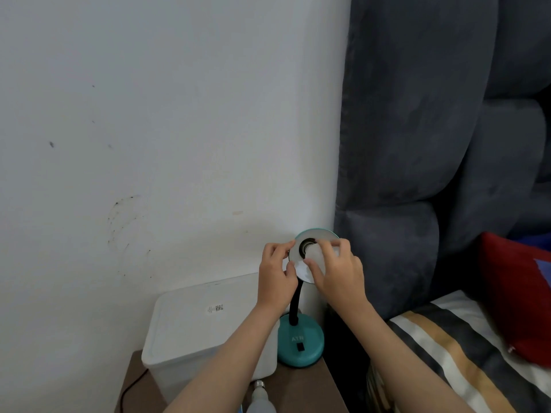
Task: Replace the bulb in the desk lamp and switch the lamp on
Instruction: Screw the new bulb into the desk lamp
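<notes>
Main risk from here, I'd say, is cross-threading: if the bulb (pixel 316 255) goes into the socket (pixel 307 245) at a tilt it'll jam or sit loose. The gooseneck (pixel 295 305) could also flex and let the shade (pixel 301 263) swing if the steadying grip slips.

Right hand (pixel 337 269) is wrapped around the bulb, fingers curled on the glass. Left hand (pixel 275 271) pinches the shade's left rim.

The shade's open mouth faces up toward the camera, and the bulb's long axis runs down into it, base toward the socket.

The lamp's teal base (pixel 300 344) sits on the surface (pixel 301 383) beside a white bin (pixel 193 329). A 2nd bulb (pixel 260 397) lies on the surface, screw cap pointing toward the wall.
</notes>
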Demonstrator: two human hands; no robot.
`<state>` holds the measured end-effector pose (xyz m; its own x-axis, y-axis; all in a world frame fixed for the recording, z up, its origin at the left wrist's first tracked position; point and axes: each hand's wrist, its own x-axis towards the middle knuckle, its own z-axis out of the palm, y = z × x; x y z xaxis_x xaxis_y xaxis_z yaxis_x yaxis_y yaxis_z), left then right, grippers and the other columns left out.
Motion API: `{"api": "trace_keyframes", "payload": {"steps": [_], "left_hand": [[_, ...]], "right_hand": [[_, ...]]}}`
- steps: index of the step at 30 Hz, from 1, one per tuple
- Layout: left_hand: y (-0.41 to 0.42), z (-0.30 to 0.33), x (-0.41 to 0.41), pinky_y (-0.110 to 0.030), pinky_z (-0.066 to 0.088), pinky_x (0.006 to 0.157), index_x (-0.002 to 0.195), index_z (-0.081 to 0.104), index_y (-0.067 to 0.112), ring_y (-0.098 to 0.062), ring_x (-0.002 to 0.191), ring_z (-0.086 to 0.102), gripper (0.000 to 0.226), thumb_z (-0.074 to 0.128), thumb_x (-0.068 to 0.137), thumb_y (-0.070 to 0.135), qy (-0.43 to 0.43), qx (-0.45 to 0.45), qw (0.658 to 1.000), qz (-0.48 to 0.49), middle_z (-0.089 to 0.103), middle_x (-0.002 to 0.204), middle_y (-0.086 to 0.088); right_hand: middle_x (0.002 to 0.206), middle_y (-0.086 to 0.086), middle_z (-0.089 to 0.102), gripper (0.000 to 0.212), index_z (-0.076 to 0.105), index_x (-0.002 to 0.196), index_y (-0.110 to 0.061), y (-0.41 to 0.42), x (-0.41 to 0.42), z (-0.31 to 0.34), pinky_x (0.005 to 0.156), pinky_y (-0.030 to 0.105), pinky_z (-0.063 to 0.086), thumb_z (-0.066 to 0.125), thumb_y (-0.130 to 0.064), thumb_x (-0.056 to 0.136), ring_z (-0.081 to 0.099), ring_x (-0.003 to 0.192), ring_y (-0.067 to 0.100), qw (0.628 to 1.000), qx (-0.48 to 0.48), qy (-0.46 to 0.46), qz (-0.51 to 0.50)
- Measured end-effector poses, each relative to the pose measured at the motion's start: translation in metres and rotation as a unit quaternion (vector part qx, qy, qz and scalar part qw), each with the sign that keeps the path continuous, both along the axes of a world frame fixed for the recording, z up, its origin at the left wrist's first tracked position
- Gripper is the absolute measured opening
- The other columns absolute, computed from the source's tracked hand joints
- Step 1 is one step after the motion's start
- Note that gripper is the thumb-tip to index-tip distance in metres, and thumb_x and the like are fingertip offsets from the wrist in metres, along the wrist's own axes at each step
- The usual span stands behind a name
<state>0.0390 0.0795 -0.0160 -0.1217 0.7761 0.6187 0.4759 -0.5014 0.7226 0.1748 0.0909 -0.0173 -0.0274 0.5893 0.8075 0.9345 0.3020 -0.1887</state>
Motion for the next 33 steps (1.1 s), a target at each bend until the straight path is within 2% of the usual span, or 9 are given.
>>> {"api": "trace_keyframes", "payload": {"steps": [3, 9, 14, 16, 21, 23, 28, 31, 33], "left_hand": [[0.000, -0.001, -0.001, -0.021, 0.051, 0.083, 0.118, 0.057, 0.023, 0.005, 0.099, 0.050, 0.044, 0.052, 0.084, -0.005, 0.001, 0.001, 1.000, 0.002, 0.044, 0.101, 0.013], [0.002, -0.001, 0.001, -0.018, 0.049, 0.084, 0.118, 0.058, 0.022, 0.007, 0.098, 0.050, 0.044, 0.052, 0.084, -0.005, 0.004, 0.002, 1.000, 0.003, 0.045, 0.103, 0.009], [0.001, -0.001, 0.000, -0.016, 0.048, 0.085, 0.118, 0.058, 0.022, -0.001, 0.099, 0.052, 0.043, 0.053, 0.084, -0.005, -0.002, 0.000, 1.000, 0.001, 0.046, 0.103, 0.009], [0.001, 0.000, -0.001, -0.011, 0.046, 0.084, 0.118, 0.057, 0.022, -0.001, 0.099, 0.051, 0.044, 0.053, 0.084, -0.005, -0.001, 0.002, 1.000, 0.002, 0.046, 0.103, 0.008], [0.000, -0.002, 0.000, -0.019, 0.049, 0.082, 0.119, 0.057, 0.022, 0.000, 0.098, 0.051, 0.044, 0.053, 0.084, -0.004, 0.003, 0.004, 1.000, 0.003, 0.045, 0.102, 0.009], [0.000, -0.002, 0.000, -0.021, 0.050, 0.082, 0.119, 0.057, 0.021, -0.002, 0.098, 0.051, 0.044, 0.053, 0.084, -0.004, 0.003, 0.007, 1.000, 0.003, 0.045, 0.102, 0.008], [0.002, -0.002, -0.002, -0.016, 0.049, 0.082, 0.118, 0.057, 0.022, 0.001, 0.098, 0.051, 0.044, 0.053, 0.084, -0.005, 0.005, 0.010, 1.000, 0.006, 0.045, 0.102, 0.009], [0.001, -0.003, 0.001, -0.013, 0.048, 0.080, 0.118, 0.057, 0.023, 0.006, 0.098, 0.050, 0.045, 0.052, 0.084, -0.005, 0.002, 0.008, 1.000, 0.004, 0.045, 0.103, 0.008], [0.000, -0.003, 0.001, -0.017, 0.049, 0.080, 0.119, 0.057, 0.023, 0.007, 0.098, 0.049, 0.044, 0.052, 0.084, -0.004, 0.002, 0.008, 1.000, 0.006, 0.045, 0.103, 0.008]], "right_hand": [[0.105, 0.015, 0.059, 0.048, 0.060, 0.109, -0.019, -0.003, 0.001, -0.005, 0.057, 0.037, 0.050, 0.078, -0.034, 0.067, 0.061, 0.071, 0.028, 0.999, -0.020, -0.029, 0.024], [0.070, 0.011, 0.058, 0.044, 0.066, 0.096, -0.008, 0.002, -0.001, 0.003, 0.047, 0.031, 0.043, 0.077, -0.039, 0.066, 0.053, 0.048, 0.026, 1.000, -0.011, -0.022, 0.001], [0.093, 0.017, 0.061, 0.049, 0.061, 0.099, -0.006, 0.001, -0.002, 0.001, 0.054, 0.035, 0.049, 0.079, -0.038, 0.066, 0.061, 0.064, 0.029, 0.999, -0.031, -0.019, 0.008], [0.085, 0.014, 0.062, 0.057, 0.060, 0.105, -0.006, -0.001, 0.001, 0.002, 0.052, 0.035, 0.046, 0.083, -0.036, 0.062, 0.061, 0.061, 0.029, 0.998, -0.030, -0.042, 0.027], [0.058, 0.007, 0.057, 0.045, 0.060, 0.088, -0.011, 0.003, 0.001, 0.009, 0.046, 0.030, 0.042, 0.053, -0.055, 0.080, 0.050, 0.043, 0.024, 0.999, -0.032, -0.020, -0.033], [0.063, 0.009, 0.058, 0.046, 0.058, 0.084, -0.009, 0.003, -0.002, 0.008, 0.045, 0.030, 0.041, 0.052, -0.054, 0.081, 0.051, 0.046, 0.024, 0.999, -0.032, -0.017, -0.031], [0.094, 0.019, 0.057, 0.051, 0.057, 0.100, 0.000, -0.006, 0.000, 0.006, 0.053, 0.033, 0.049, 0.080, -0.030, 0.066, 0.060, 0.063, 0.032, 0.996, -0.078, -0.023, 0.038], [0.081, 0.015, 0.060, 0.050, 0.057, 0.107, -0.005, -0.004, 0.003, 0.007, 0.050, 0.034, 0.049, 0.076, -0.033, 0.071, 0.058, 0.055, 0.031, 0.997, -0.073, -0.018, 0.030], [0.067, 0.012, 0.059, 0.042, 0.058, 0.096, -0.007, -0.001, 0.002, 0.007, 0.044, 0.032, 0.045, 0.066, -0.044, 0.077, 0.053, 0.045, 0.027, 0.999, -0.048, -0.020, 0.004]]}}
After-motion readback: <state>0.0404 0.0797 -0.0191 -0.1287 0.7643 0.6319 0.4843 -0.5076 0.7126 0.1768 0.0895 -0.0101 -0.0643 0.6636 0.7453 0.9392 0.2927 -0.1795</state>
